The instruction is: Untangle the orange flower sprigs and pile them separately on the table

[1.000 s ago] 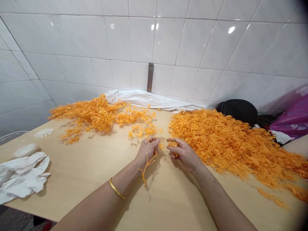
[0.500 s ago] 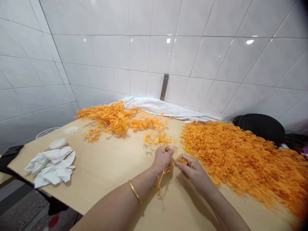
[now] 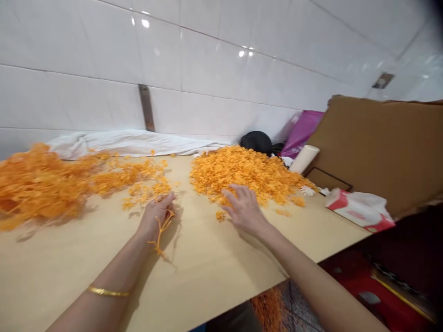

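My left hand [image 3: 154, 215] is closed on an orange plastic stem [image 3: 160, 234] that hangs below the palm over the light wooden table [image 3: 194, 272]. My right hand [image 3: 243, 208] is open, fingers spread, at the near edge of a big heap of small orange plastic flowers [image 3: 245, 173]. A second, stringier orange heap [image 3: 44, 184] lies to the left of my left hand, with loose pieces [image 3: 145, 191] just beyond it.
A white cloth [image 3: 128, 143] lies along the tiled wall. Right of the heap are a tissue pack [image 3: 358, 210], a white roll [image 3: 304, 159], a cardboard sheet [image 3: 384, 143], a purple bag [image 3: 302, 131] and a black object [image 3: 256, 140]. The table edge is at the lower right.
The view has swung right. My right hand has left the left hand, opened and reached out to the flower heap. The left hand still grips the orange stem.
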Action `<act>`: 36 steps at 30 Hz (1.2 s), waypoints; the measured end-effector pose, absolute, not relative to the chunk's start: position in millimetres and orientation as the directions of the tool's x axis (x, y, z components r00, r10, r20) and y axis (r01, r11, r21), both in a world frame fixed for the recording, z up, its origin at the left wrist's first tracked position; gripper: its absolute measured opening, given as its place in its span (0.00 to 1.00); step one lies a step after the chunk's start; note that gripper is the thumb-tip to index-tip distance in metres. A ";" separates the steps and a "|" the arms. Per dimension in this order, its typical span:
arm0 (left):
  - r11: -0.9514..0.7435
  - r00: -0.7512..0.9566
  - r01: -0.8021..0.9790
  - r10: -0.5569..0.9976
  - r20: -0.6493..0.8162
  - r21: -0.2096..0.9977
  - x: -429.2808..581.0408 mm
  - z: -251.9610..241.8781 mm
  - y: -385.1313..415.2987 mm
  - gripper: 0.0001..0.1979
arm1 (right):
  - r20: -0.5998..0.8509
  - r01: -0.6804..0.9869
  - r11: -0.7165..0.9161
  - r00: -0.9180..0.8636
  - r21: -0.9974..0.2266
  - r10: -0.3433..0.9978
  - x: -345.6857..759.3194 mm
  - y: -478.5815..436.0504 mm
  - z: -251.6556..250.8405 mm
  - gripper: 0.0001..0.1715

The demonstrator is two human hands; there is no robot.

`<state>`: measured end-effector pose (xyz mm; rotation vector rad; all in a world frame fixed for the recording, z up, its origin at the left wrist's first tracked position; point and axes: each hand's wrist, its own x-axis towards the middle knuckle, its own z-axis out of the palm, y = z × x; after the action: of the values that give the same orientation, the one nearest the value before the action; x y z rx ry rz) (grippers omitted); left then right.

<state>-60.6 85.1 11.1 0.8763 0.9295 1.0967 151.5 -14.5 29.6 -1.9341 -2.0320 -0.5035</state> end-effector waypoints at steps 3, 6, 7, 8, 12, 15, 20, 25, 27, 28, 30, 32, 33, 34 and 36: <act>0.247 0.192 -0.360 0.963 -0.188 0.900 -58.0 11.6 86.1 0.09 | 0.359 0.981 0.141 -0.180 0.134 0.916 141.8 -24.2 22.0 0.18; 0.259 0.145 -0.369 0.965 -0.220 0.893 -52.6 14.8 74.9 0.10 | 0.436 0.990 0.141 -0.136 0.021 0.890 134.9 -28.0 27.8 0.15; 0.249 0.147 -0.371 0.967 -0.209 0.894 -50.2 15.9 68.4 0.11 | 0.480 0.983 0.154 -0.089 -0.098 0.873 130.8 -28.1 31.4 0.14; 0.259 0.174 -0.380 0.963 -0.207 0.888 -47.4 16.7 61.1 0.12 | 0.506 0.951 0.179 -0.028 -0.253 0.862 125.0 -27.7 34.9 0.14; 0.275 0.171 -0.436 0.960 -0.221 0.857 -36.0 13.6 35.4 0.15 | 0.232 0.488 0.190 0.027 -0.852 0.972 86.9 -27.2 38.2 0.19; 0.289 0.199 -0.514 0.956 -0.216 0.808 -35.1 8.4 22.1 0.17 | 0.027 0.155 0.054 -0.171 -0.986 0.985 57.1 -32.2 28.1 0.24; 0.243 0.224 -0.408 0.961 -0.161 0.880 -51.9 7.1 4.5 0.20 | -0.045 0.065 -0.032 -0.218 -0.997 0.975 43.0 -37.5 13.2 0.17; 0.090 0.385 0.043 0.918 -0.099 0.995 -84.4 29.5 -24.3 0.18 | -0.006 0.297 0.022 -0.094 -0.955 0.996 69.3 -21.3 9.1 0.11; 0.035 0.466 0.224 0.874 -0.139 0.974 -103.3 46.3 -34.1 0.16 | 0.034 0.470 0.046 -0.034 -0.881 0.999 81.8 -10.7 9.1 0.10; 0.037 0.461 0.290 0.870 -0.174 0.956 -113.5 54.5 -35.6 0.17 | 0.057 0.560 0.061 -0.025 -0.826 0.998 87.0 -5.7 9.7 0.09; -0.053 0.355 0.356 0.931 -0.082 0.933 -133.4 67.0 -29.2 0.17 | 0.094 0.726 0.096 -0.043 -0.681 0.995 93.4 2.2 12.4 0.08; -0.212 0.168 0.457 0.974 0.150 0.864 -149.6 70.1 -12.0 0.13 | 0.128 0.872 0.090 -0.032 -0.482 0.991 94.1 5.5 17.1 0.09; -0.265 0.130 0.526 0.964 0.232 0.808 -155.5 67.7 -1.4 0.12 | 0.158 0.930 0.065 -0.008 -0.362 0.987 92.5 5.0 20.0 0.10; -0.295 0.131 0.582 0.954 0.271 0.758 -159.7 63.0 9.1 0.13 | 0.201 0.971 0.031 0.018 -0.237 0.979 89.7 3.3 23.2 0.10; -0.329 0.232 0.646 0.944 0.233 0.689 -162.8 49.1 26.2 0.16 | 0.322 0.999 -0.020 0.029 -0.033 0.946 81.8 -3.2 29.9 0.11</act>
<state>-162.8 26.2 49.1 2.0591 1.4565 0.8802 81.8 -3.2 29.9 -2.0570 -2.0061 -0.3059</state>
